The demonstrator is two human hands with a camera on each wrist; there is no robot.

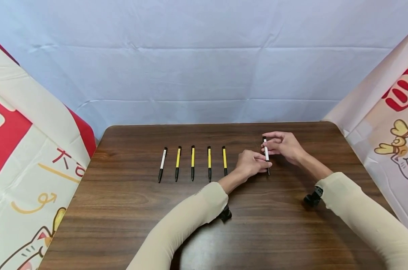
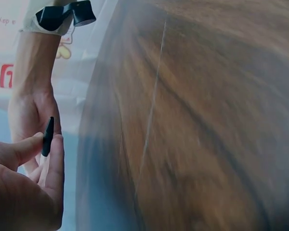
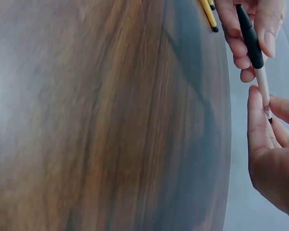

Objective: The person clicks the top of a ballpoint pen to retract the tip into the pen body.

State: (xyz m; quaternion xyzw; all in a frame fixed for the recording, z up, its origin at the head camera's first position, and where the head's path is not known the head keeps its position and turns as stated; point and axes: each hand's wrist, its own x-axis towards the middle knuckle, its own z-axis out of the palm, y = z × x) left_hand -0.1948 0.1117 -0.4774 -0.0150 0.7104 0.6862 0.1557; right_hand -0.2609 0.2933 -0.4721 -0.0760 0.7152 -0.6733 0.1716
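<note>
A white pen (image 1: 266, 152) with a black grip and black top is held between both hands, at the right of the row of pens. My left hand (image 1: 251, 164) pinches it by the lower part, near the black grip (image 3: 250, 41). At the other end, by the clip, my right hand (image 1: 285, 146) holds it between thumb and fingers. In the left wrist view the black tip end (image 2: 48, 137) pokes out past the left thumb. Nearest to the left hand on the table is a yellow pen (image 1: 224, 157), its lower end close to that wrist.
Left of the hands, more yellow pens (image 1: 209, 163) and one white pen (image 1: 162, 164) lie in a spaced row on the brown wooden table (image 1: 123, 210). A pale cloth (image 1: 204, 75) hangs behind the table, and printed cloths hang at both sides.
</note>
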